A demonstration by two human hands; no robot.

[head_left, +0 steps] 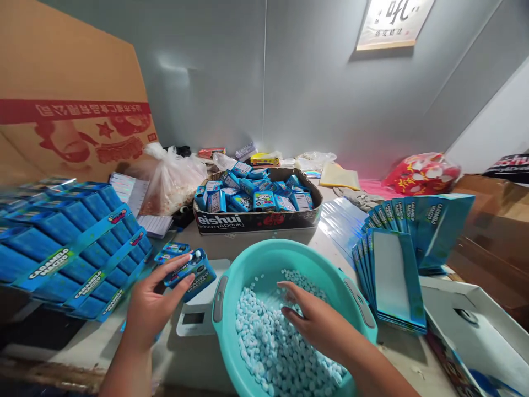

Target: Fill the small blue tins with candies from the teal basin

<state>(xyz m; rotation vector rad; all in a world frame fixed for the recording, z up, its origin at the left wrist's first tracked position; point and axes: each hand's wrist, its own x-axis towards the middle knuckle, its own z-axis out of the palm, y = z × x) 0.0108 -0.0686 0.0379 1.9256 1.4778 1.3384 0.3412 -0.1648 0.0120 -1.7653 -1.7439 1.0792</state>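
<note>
My left hand is closed around a small blue candy box, thumb on the near side and fingers on the far side. White candies show at the box's top end. Below it sits a white scale with a small dark display. My right hand reaches into a turquoise basin, thumb and fingers apart, just over or touching the pale blue candies heaped there. Whether any candy lies under its fingers is hidden. Two or so more blue boxes lie behind my left hand.
A carton full of blue boxes stands behind the basin. Stacked display packs rise at the left, before a large cardboard box. Folded blue display trays and an open white-lined box are at the right.
</note>
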